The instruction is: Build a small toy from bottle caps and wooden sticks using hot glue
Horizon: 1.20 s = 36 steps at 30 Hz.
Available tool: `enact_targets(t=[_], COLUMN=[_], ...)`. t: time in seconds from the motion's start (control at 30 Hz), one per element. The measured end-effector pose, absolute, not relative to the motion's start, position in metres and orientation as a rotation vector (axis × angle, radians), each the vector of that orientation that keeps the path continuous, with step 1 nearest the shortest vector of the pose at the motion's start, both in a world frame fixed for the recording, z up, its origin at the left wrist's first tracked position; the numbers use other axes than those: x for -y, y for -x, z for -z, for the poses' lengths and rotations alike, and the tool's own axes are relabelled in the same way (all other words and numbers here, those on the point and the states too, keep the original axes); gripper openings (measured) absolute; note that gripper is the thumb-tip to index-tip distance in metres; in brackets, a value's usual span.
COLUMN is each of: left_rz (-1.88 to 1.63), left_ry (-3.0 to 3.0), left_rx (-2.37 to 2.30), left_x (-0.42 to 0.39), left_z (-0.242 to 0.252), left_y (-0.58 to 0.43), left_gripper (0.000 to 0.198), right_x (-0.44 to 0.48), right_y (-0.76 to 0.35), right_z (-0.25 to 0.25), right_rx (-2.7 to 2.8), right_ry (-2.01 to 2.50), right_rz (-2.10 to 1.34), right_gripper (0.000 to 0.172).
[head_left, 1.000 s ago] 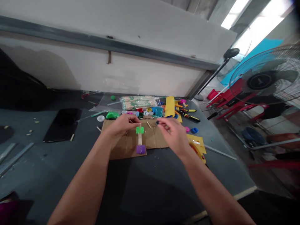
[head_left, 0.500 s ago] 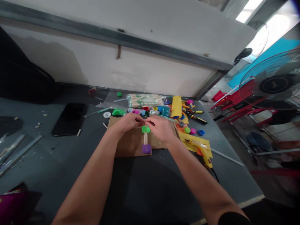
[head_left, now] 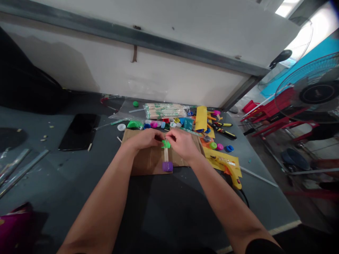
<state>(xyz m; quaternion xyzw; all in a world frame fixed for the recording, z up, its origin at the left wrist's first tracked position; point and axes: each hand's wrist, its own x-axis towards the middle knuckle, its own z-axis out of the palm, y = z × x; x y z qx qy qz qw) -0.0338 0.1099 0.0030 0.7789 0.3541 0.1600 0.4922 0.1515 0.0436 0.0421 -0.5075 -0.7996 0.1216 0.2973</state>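
Note:
My left hand (head_left: 149, 138) has its fingertips closed at the left side of a bright green piece (head_left: 166, 144), seemingly foam or plastic. From the right, my right hand (head_left: 182, 143) pinches just above that piece; whatever lies between its thumb and finger is too small to make out. Pale wooden sticks (head_left: 166, 155) run from the green piece down to a purple block (head_left: 167, 166). This small assembly lies over a brown cardboard sheet (head_left: 145, 162), with the purple block near the cardboard's front edge. Both hands hover over the cardboard.
Behind the hands lie a bag of wooden sticks (head_left: 166, 110) and several coloured bottle caps (head_left: 153, 124). To the right are a yellow glue gun (head_left: 230, 171) on yellow sheet, pliers (head_left: 225, 131) and a fan (head_left: 316, 92). A black phone (head_left: 78, 132) rests on the left.
My fingertips have parted slightly and lowered toward the green piece, with the left fingers now at its side. The view has shifted a little; the sticks and purple block keep their place on the cardboard.

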Motion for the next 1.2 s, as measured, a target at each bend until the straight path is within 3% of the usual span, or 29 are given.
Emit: enact_targets(t=[1.2], left_rz=[-0.389], left_ry=[-1.872], left_rx=[-0.900], left_x=[-0.112], left_z=[0.001], left_y=[0.036], left_gripper=[0.025], right_x=[-0.041], right_y=[-0.155], right_z=[-0.038], right_rx=[2.085], right_ry=[1.295], right_rz=[-0.313], right_gripper=[0.017])
